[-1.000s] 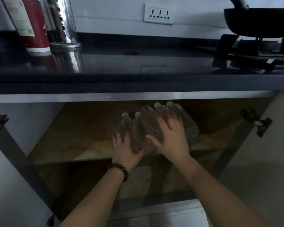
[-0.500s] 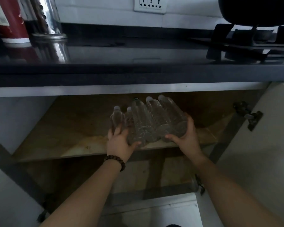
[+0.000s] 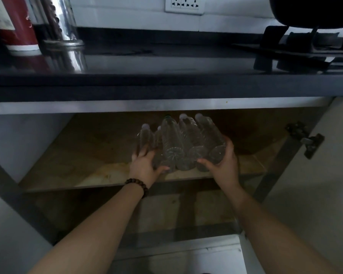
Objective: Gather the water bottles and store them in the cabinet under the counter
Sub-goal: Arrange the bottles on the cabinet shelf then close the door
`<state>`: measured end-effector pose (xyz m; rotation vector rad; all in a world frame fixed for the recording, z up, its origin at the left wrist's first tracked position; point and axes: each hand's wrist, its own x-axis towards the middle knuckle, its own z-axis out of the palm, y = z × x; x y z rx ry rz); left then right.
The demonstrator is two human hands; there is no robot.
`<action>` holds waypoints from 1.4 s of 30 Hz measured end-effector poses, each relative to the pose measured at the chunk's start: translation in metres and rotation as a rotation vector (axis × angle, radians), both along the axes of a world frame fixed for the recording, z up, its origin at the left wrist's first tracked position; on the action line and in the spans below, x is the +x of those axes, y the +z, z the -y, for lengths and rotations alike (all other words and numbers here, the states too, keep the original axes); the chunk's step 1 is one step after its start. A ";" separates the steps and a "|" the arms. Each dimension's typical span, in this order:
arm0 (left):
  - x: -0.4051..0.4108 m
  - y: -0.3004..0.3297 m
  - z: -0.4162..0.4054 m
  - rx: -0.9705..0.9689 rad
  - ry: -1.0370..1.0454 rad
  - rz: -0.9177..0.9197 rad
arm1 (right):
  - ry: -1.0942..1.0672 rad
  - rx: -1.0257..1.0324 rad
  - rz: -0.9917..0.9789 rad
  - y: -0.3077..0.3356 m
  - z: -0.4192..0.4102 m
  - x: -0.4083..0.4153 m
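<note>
Head view. A cluster of clear water bottles (image 3: 183, 143) lies on its side on the upper cabinet shelf (image 3: 99, 175), caps pointing toward the back of the cabinet, bases toward the front edge of the shelf. Five caps are countable; the bottles touch one another, and the ones on the right ride higher than those on the left. The cluster sits near the middle of the shelf's front edge.

Left hand (image 3: 145, 165): fingers spread and laid against the leftmost bottles, thumb reaching under a bottle base. It braces the cluster's left side. A dark beaded bracelet (image 3: 137, 184) is on that wrist.

Right hand (image 3: 224, 163): fingers curled around the base of the rightmost bottle, thumb extended across the front of the bases. It grips the cluster's right side.

Surroundings: the dark table (image 3: 166, 84) overhangs directly above the cabinet opening, its front edge close over the bottle caps. On the table's far left corner stand a red container (image 3: 14, 26) and, just beside it, a shiny metal holder (image 3: 61, 26). At the far right sits a gas hob (image 3: 305, 52) with a black pan (image 3: 313, 10) on it. A wall socket (image 3: 183, 4) is on the white wall behind. The open cabinet door (image 3: 315, 194) hangs at right with its hinge (image 3: 307, 140) near the shelf's right end. A lower shelf (image 3: 166, 212) shows below, dim.
</note>
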<state>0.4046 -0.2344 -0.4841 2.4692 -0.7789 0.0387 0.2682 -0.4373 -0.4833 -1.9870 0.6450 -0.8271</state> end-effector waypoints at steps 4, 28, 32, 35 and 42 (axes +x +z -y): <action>-0.006 0.006 -0.003 -0.005 0.028 0.020 | -0.042 -0.095 -0.056 0.004 -0.005 -0.009; -0.020 0.023 0.024 0.036 -0.112 0.178 | -0.060 -0.693 -0.308 0.013 -0.009 0.004; -0.021 0.013 0.001 0.023 0.105 0.170 | -0.125 -0.437 -0.270 -0.001 -0.007 -0.016; -0.022 -0.001 -0.007 -0.024 0.153 -0.005 | -0.149 -0.308 -0.261 -0.010 -0.009 -0.016; -0.020 -0.008 -0.002 -0.122 0.195 -0.085 | -0.196 -0.261 -0.197 -0.014 -0.011 -0.002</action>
